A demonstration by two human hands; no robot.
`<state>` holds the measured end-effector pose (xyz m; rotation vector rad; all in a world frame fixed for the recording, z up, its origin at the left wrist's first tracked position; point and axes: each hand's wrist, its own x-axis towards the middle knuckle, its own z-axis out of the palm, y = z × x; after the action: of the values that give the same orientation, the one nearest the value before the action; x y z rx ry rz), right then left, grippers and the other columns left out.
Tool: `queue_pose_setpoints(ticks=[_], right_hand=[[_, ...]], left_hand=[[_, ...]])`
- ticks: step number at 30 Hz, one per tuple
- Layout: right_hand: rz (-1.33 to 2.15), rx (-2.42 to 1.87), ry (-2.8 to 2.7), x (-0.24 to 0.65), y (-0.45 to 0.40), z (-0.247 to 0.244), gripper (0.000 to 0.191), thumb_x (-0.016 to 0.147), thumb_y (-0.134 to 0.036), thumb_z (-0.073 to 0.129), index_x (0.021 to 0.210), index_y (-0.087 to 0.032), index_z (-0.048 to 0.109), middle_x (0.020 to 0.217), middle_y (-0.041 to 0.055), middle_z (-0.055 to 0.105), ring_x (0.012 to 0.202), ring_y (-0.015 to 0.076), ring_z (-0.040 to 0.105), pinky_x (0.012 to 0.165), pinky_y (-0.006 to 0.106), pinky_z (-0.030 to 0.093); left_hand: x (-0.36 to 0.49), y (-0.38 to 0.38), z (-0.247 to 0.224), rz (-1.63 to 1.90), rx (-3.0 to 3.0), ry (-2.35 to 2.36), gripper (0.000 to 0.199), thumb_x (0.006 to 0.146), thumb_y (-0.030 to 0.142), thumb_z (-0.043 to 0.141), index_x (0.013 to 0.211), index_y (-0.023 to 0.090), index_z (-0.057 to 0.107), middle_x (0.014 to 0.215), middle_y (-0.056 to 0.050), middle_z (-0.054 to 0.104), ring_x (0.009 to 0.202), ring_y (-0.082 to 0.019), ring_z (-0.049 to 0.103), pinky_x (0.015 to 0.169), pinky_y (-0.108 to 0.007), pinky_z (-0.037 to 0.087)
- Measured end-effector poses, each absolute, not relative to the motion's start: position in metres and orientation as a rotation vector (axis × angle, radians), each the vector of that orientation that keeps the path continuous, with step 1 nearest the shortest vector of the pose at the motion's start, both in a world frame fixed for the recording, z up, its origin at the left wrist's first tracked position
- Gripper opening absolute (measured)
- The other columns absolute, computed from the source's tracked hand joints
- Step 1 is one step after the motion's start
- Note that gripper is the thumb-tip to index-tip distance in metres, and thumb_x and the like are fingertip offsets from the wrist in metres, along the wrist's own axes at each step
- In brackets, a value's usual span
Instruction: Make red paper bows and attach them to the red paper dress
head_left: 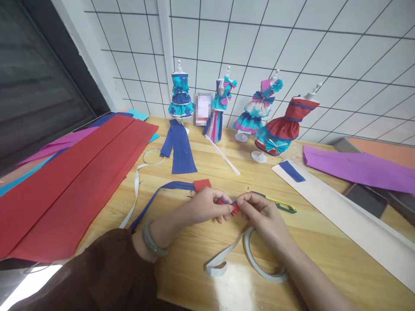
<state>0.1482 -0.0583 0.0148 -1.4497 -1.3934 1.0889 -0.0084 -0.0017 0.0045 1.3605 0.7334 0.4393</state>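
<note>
Between my fingertips is a small pleated red paper piece with blue edging (pixel 235 210), partly covered by the fingers. My left hand (pixel 210 205) pinches its left side, and my right hand (pixel 261 212) pinches the right side. Just behind my left hand lies a red paper piece (pixel 202 185), with a long blue paper strip (pixel 158 190) running left from it. A green and yellow utility knife (pixel 285 207) rests beyond my right hand. Below the hands, a roll of white tape (pixel 249 246) lies partly under my right forearm, its loose end curling left.
Four mini dress forms in paper dresses, one red and blue (pixel 300 110), stand along the tiled wall. Large red paper sheets (pixel 78 172) cover the left side. A white paper strip (pixel 343 216), purple paper (pixel 356 168) and a dark phone-like slab (pixel 366 199) lie right. Blue paper (pixel 182 149) lies behind.
</note>
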Motion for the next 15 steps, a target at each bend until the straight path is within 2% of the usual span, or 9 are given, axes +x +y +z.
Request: queue_pose_setpoints(ticks=[4, 9, 15], right_hand=[[1.067, -1.467, -1.421, 0.145, -0.059, 0.015, 0.020, 0.077, -0.034, 0.053, 0.067, -0.017, 0.055, 0.062, -0.0002, 0.054, 0.060, 0.0132, 0.050, 0.057, 0.024, 0.038], [1.033, -1.480, -1.476, 0.139, -0.060, 0.015, 0.021, 0.077, -0.034, 0.053, 0.065, -0.017, 0.055, 0.061, 0.0006, 0.055, 0.059, 0.0143, 0.049, 0.057, 0.025, 0.038], [1.142, -1.456, -1.299, 0.146, -0.057, 0.018, 0.028, 0.080, -0.041, 0.049, 0.065, -0.018, 0.053, 0.054, -0.0025, 0.047, 0.051, 0.0111, 0.044, 0.050, 0.023, 0.034]], left_hand=[[-0.010, -0.007, 0.004, 0.372, 1.494, 0.794, 0.017, 0.067, 0.028, 0.056, 0.075, 0.013, 0.056, 0.053, 0.001, 0.054, 0.045, -0.008, 0.051, 0.043, -0.019, 0.042], [-0.011, -0.014, 0.002, 0.403, 1.663, 0.807, 0.010, 0.066, 0.023, 0.053, 0.060, 0.015, 0.049, 0.050, 0.003, 0.048, 0.044, -0.008, 0.049, 0.038, -0.016, 0.036], [-0.009, -0.009, 0.007, 0.377, 1.530, 0.784, 0.008, 0.068, 0.023, 0.051, 0.068, 0.015, 0.053, 0.051, 0.002, 0.053, 0.041, -0.007, 0.049, 0.039, -0.016, 0.039]])
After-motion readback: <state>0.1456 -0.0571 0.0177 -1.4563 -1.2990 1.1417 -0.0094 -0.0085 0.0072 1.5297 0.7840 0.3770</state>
